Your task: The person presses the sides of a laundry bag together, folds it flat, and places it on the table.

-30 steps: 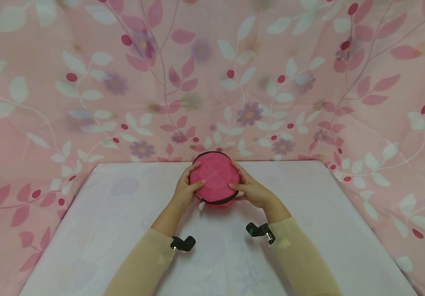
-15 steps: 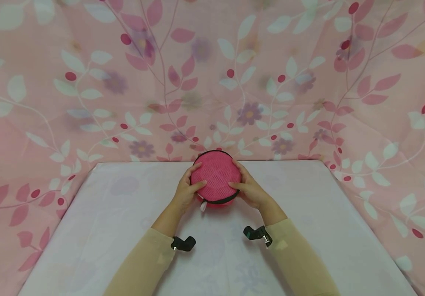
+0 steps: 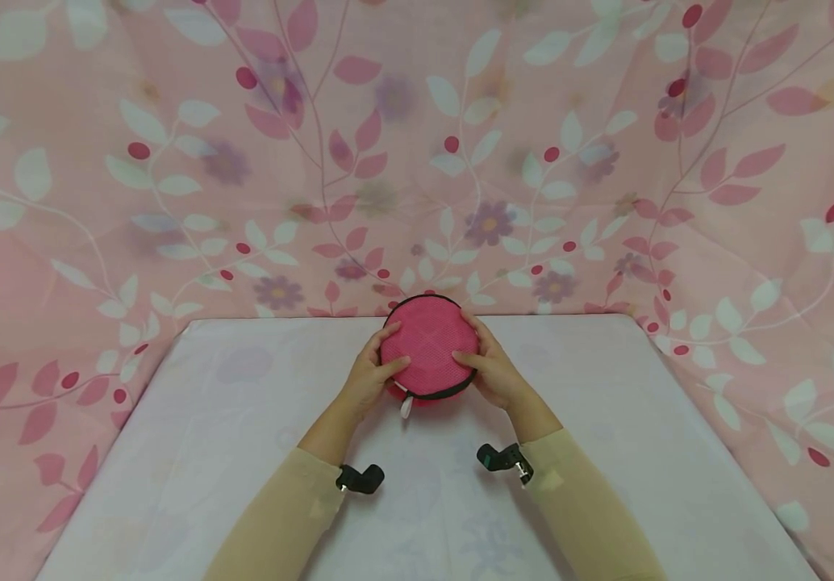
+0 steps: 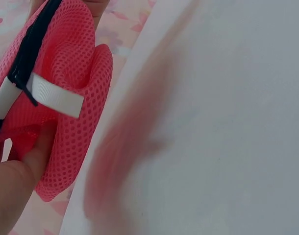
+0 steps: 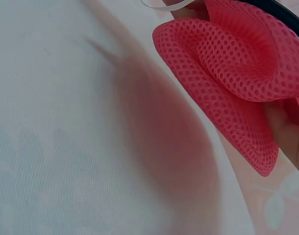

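Pink mesh pouch [image 3: 427, 347], folded underside [image 5: 237, 122] clear only in wrist views

A table [image 3: 431, 508] has a white top bearing faint bluish prints [image 3: 488, 539]. Behind the table, and along its left and right sides, hangs a pink cloth [image 3: 417, 44] with slight creases. White leaves [image 3: 126, 173], pink leaves [image 3: 359, 70] and red berries [image 3: 138, 151] pattern it, and several purple flowers [image 3: 490, 223] show near the table's back edge.
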`<state>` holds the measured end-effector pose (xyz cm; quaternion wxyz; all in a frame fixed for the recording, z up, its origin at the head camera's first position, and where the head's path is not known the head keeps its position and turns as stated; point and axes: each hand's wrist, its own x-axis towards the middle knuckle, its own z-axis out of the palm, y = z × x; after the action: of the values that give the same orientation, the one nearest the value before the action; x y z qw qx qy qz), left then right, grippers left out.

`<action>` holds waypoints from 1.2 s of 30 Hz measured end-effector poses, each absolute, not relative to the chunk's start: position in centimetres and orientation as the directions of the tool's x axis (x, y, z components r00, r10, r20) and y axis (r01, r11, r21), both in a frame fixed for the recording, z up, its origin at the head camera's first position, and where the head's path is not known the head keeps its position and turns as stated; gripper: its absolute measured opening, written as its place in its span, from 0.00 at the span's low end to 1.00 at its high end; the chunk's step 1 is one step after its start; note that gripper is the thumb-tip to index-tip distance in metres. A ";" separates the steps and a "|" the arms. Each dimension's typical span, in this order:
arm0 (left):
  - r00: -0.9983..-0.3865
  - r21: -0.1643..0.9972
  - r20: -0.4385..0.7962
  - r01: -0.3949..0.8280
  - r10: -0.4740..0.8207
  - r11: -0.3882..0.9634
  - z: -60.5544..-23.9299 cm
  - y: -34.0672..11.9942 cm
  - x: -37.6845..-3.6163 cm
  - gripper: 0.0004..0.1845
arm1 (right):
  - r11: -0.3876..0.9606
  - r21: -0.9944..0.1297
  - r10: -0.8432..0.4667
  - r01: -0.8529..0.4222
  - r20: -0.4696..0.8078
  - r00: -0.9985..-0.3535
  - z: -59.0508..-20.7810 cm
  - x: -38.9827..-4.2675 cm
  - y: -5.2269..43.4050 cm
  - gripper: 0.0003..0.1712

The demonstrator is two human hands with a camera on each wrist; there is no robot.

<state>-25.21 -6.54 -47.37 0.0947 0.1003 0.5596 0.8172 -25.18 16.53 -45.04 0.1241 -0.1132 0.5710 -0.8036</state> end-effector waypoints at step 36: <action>-0.956 0.935 0.045 -0.061 0.290 -0.349 -47.9 -6.9 -25.5 0.38 | -0.342 -0.936 -0.307 0.078 0.033 -0.951 -45.6 -25.7 16.8 0.36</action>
<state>-25.54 -6.94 -47.87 0.1078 0.1020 0.5602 0.8149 -25.70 16.78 -45.59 0.1185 -0.1020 0.5611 -0.8129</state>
